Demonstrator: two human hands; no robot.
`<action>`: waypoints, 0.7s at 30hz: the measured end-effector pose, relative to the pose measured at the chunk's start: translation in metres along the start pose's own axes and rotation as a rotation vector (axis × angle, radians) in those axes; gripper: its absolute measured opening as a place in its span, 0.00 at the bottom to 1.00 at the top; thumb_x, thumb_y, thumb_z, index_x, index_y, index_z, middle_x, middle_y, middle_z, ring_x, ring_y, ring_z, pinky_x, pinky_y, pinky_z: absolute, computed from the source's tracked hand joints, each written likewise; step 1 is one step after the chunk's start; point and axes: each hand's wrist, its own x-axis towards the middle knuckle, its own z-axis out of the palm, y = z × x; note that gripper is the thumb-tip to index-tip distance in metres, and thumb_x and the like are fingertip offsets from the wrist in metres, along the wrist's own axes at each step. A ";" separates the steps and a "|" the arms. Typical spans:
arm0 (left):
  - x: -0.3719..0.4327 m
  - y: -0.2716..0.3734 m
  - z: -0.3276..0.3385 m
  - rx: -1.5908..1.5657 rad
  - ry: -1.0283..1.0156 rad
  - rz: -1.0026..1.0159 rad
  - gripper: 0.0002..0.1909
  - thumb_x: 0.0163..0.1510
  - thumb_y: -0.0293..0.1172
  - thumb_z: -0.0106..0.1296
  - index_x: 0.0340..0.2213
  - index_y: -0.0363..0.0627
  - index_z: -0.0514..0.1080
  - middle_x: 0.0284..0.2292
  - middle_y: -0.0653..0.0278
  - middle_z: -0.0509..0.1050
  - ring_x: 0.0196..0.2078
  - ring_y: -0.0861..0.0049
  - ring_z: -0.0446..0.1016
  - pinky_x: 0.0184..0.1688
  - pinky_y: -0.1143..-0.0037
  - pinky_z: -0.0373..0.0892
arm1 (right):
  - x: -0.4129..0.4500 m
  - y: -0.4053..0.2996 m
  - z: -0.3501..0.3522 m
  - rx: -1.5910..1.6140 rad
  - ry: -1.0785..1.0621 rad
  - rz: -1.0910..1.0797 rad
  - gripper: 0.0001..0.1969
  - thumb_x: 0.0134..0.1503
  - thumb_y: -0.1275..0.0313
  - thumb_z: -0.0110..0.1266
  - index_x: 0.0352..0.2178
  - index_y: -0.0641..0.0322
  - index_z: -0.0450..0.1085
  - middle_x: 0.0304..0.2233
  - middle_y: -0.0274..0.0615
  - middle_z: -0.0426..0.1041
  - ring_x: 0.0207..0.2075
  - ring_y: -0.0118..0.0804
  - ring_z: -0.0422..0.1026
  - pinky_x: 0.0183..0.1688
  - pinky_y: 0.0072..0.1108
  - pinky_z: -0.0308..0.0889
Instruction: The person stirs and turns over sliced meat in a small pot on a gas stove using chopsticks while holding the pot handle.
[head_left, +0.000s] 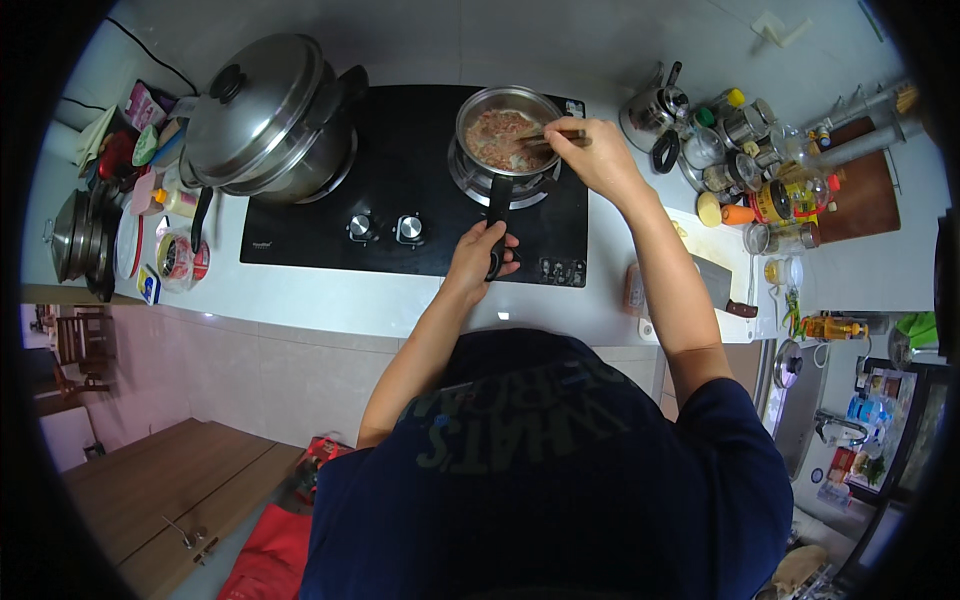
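Observation:
A small steel saucepan (507, 93) stands on the right burner (538, 196) of a black glass gas hob (405, 161). Inside it lies pinkish-brown crumbled food (501, 133) that looks like minced meat. My left hand (480, 255) is wrapped around the pan's black handle (499, 201), which points toward me. Over the pan's right rim, my right hand (596, 154) grips a pair of wooden chopsticks (537, 139). Their tips reach into the food.
A large lidded steel pot (270, 127) covers the left burner. Right of the hob are a glass teapot (654, 112), jars (739, 127), a potato (708, 209), a carrot (738, 215) and a cleaver (716, 283) on a white cutting board (690, 232). Stacked pans (79, 240) stand far left.

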 end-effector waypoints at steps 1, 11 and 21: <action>-0.001 0.001 0.001 -0.001 -0.002 -0.001 0.08 0.55 0.36 0.44 0.31 0.45 0.62 0.24 0.67 0.69 0.22 0.86 0.67 0.26 0.79 0.71 | -0.003 -0.005 -0.001 0.122 -0.004 0.018 0.12 0.49 0.66 0.50 0.31 0.64 0.73 0.26 0.52 0.73 0.30 0.47 0.73 0.36 0.26 0.67; 0.007 0.003 -0.033 0.337 0.163 0.213 0.21 0.55 0.40 0.45 0.47 0.40 0.61 0.33 0.65 0.70 0.28 0.83 0.68 0.27 0.81 0.69 | 0.020 0.031 0.005 0.342 0.077 0.064 0.12 0.51 0.67 0.50 0.33 0.65 0.72 0.28 0.44 0.75 0.29 0.31 0.73 0.35 0.19 0.66; 0.001 0.024 -0.104 1.408 0.610 0.792 0.23 0.42 0.28 0.56 0.43 0.40 0.68 0.37 0.58 0.68 0.37 0.65 0.68 0.43 0.72 0.65 | 0.003 0.016 0.020 0.494 -0.092 0.069 0.11 0.54 0.69 0.49 0.33 0.68 0.72 0.27 0.37 0.74 0.29 0.25 0.71 0.34 0.15 0.66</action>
